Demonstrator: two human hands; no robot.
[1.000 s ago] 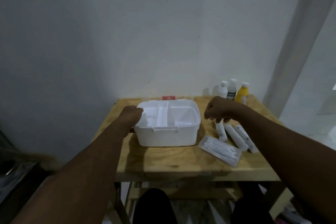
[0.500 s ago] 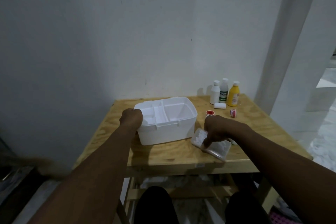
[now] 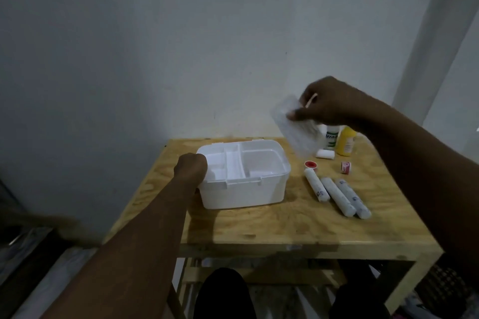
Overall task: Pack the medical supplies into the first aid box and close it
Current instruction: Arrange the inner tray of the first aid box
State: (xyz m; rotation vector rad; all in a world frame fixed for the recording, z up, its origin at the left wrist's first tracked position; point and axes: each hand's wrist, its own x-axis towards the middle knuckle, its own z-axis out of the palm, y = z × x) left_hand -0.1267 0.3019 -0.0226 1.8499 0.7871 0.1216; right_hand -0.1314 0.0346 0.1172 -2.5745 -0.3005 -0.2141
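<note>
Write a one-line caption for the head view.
Left hand steadies the open first aid box while the right hand lifts a clear packet above the table.

We are seeing a plywood table (image 3: 272, 225) standing against a grey-white wall (image 3: 181, 46), with a pale pillar (image 3: 438, 33) rising at right.

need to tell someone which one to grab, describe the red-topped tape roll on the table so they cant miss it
On the wooden table, look just right of the open white first aid box, at the far end of the three long white rolls. The tape roll lies flat there, the only small round thing showing a red top face.
</note>
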